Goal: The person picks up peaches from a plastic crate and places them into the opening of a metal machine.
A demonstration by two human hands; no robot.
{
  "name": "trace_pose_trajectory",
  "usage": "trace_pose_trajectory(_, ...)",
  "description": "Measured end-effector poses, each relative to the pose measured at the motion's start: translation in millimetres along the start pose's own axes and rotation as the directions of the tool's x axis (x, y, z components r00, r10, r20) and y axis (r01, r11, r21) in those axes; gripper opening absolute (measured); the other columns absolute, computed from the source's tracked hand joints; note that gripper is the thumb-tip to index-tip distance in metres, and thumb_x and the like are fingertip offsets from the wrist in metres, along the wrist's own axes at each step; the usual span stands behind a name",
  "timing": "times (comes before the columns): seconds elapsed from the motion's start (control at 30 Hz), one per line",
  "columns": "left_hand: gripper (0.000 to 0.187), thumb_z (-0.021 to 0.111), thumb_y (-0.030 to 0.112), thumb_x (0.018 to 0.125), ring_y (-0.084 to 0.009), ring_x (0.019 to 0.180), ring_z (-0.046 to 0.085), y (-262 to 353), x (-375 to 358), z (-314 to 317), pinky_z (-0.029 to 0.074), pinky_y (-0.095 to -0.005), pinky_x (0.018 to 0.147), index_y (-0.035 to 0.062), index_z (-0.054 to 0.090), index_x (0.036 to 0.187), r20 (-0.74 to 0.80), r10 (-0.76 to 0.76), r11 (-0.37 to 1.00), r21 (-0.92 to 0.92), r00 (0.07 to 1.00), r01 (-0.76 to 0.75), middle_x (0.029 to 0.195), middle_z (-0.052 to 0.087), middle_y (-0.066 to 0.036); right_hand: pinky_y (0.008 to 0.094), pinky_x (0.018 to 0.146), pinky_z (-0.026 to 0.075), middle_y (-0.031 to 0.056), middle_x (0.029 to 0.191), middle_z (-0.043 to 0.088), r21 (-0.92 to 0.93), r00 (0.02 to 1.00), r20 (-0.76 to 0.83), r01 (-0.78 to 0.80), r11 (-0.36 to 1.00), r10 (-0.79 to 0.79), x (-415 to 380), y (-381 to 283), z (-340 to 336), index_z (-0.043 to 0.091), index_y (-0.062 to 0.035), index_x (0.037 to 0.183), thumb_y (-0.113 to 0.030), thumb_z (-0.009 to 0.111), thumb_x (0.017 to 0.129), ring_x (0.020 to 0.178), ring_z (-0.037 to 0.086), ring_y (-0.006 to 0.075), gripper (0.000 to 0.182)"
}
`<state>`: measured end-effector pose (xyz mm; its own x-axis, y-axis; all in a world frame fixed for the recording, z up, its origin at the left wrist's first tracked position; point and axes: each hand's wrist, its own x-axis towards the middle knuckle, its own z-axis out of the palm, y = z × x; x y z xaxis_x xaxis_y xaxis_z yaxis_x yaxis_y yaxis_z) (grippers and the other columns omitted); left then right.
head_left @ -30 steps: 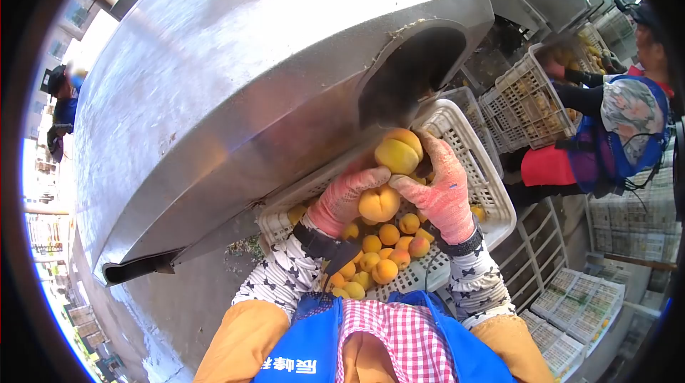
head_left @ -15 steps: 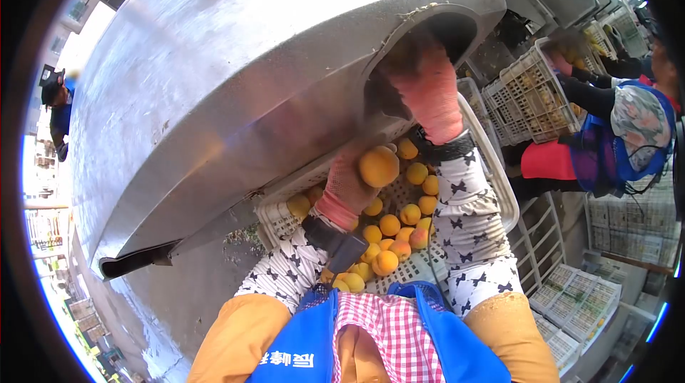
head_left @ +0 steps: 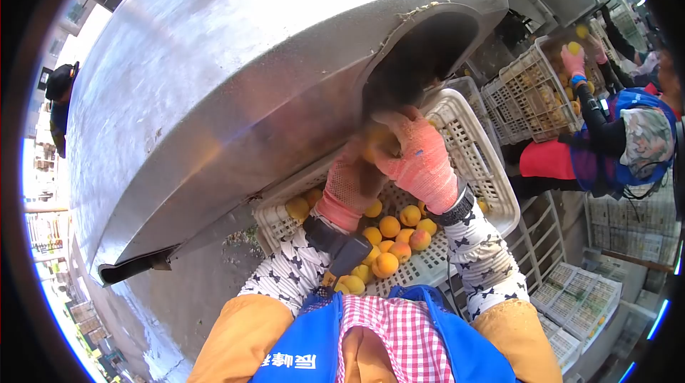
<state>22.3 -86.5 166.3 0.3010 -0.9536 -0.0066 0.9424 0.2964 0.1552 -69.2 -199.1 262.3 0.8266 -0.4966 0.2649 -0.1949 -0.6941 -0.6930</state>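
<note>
Both of my hands wear pink knit gloves and meet over a white plastic crate, just below the dark oval opening of a metal machine. Between them is a blurred yellow-orange peach, partly hidden by the fingers. My left hand is closed round the peach from the left. My right hand curls over it from the right, fingers bent and thumb side toward the left hand. Below them, several loose peaches lie in the crate.
The large grey metal housing fills the view ahead and to the left. At right, a co-worker in pink gloves holds a peach over another crate. Stacked white crates stand at lower right. Another person is at far left.
My right hand has come out of the machine's opening and down to the peach in my left hand. That peach has shifted slightly upward. The co-worker's hand has lifted a peach.
</note>
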Motion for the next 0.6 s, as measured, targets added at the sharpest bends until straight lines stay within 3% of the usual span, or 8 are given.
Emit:
trace_pose_trajectory(0.07,0.048,0.055,0.028,0.1,-0.0253,0.133,0.048,2,-5,-6,0.034,-0.0437,0.115,0.0065,0.048,0.142,0.036,-0.013,0.998,-0.064,0.999,0.015,0.143,0.052,-0.012,0.0432,0.09,0.052,0.0213,0.115,0.063,0.047,1.0,-0.001,0.005,0.999,-0.005,-6,-1,-1,0.061,-0.0037,0.124,-0.022,0.077,0.076,0.106,0.062,0.0397,0.054)
trace_pose_trajectory(0.1,0.047,0.054,0.028,0.101,-0.0252,0.134,0.047,1,-17,-4,0.034,-0.045,0.115,0.0064,0.048,0.142,0.045,0.121,0.741,0.66,0.992,-0.12,0.143,0.051,-0.012,0.0429,0.091,0.052,0.0213,0.119,0.062,-0.043,0.996,0.073,-0.057,0.997,0.06,-12,-9,-5,0.06,-0.0045,0.127,-0.023,0.079,0.074,0.106,0.062,0.0397,0.06)
trace_pose_trajectory(0.13,0.045,0.053,0.027,0.101,-0.0252,0.134,0.046,1,-25,5,0.033,-0.0463,0.115,0.0064,0.048,0.142,0.131,0.201,0.036,0.989,0.971,-0.142,0.144,0.051,-0.013,0.0426,0.092,0.052,0.0214,0.122,0.06,-0.139,0.981,0.14,-0.112,0.984,0.132,-19,-16,-9,0.058,-0.0052,0.129,-0.024,0.081,0.071,0.107,0.062,0.0397,0.065)
trace_pose_trajectory(0.17,0.045,0.053,0.027,0.101,-0.0252,0.134,0.046,-2,-27,16,0.033,-0.0463,0.115,0.0064,0.048,0.142,0.128,0.203,0.041,0.989,0.971,-0.139,0.144,0.051,-0.013,0.0426,0.092,0.052,0.0214,0.122,0.06,-0.141,0.98,0.145,-0.114,0.983,0.134,-24,-22,-11,0.058,-0.0052,0.129,-0.024,0.081,0.071,0.107,0.062,0.0397,0.065)
trace_pose_trajectory(0.23,0.043,0.055,0.026,0.101,-0.0241,0.132,0.05,-5,-19,58,0.036,-0.044,0.113,0.0064,0.051,0.14,-0.165,0.143,0.917,0.394,0.976,-0.068,0.144,0.051,-0.012,0.0424,0.092,0.052,0.021,0.124,0.059,-0.154,0.991,0.028,-0.128,0.98,0.133,-25,-28,-15,0.055,-0.0049,0.134,-0.023,0.084,0.067,0.109,0.062,0.0392,0.075)
trace_pose_trajectory(0.37,0.044,0.058,0.027,0.1,-0.0236,0.129,0.051,5,-24,58,0.038,-0.0396,0.111,0.0065,0.052,0.138,0.026,0.043,0.981,0.188,0.999,-0.047,0.143,0.052,-0.01,0.0427,0.087,0.054,0.0211,0.117,0.06,-0.102,0.966,-0.25,0.037,0.994,-0.061,11,-2,-31,0.055,-0.0026,0.132,-0.015,0.081,0.068,0.103,0.063,0.0392,0.07)
trace_pose_trajectory(0.5,0.057,0.061,0.039,0.096,-0.0302,0.13,0.05,-16,-51,-146,0.038,-0.0419,0.111,0.0098,0.047,0.143,-0.389,0.17,0.353,0.882,0.905,0.313,0.143,0.051,-0.015,0.0427,0.089,0.052,0.0222,0.115,0.059,-0.11,0.995,-0.069,0.062,0.992,-0.07,38,40,-19,0.057,-0.0015,0.128,-0.021,0.08,0.073,0.105,0.06,0.0399,0.062)
trace_pose_trajectory(0.6,0.068,0.066,0.046,0.089,-0.0353,0.132,0.047,-27,-46,-165,0.037,-0.0452,0.112,0.0117,0.045,0.145,-0.457,0.333,-0.204,0.819,0.825,0.536,0.144,0.048,-0.018,0.0418,0.087,0.052,0.0198,0.109,0.062,-0.292,0.969,-0.009,0.233,0.928,-0.246,76,63,1,0.059,-0.0003,0.123,-0.023,0.079,0.076,0.104,0.06,0.0389,0.056)
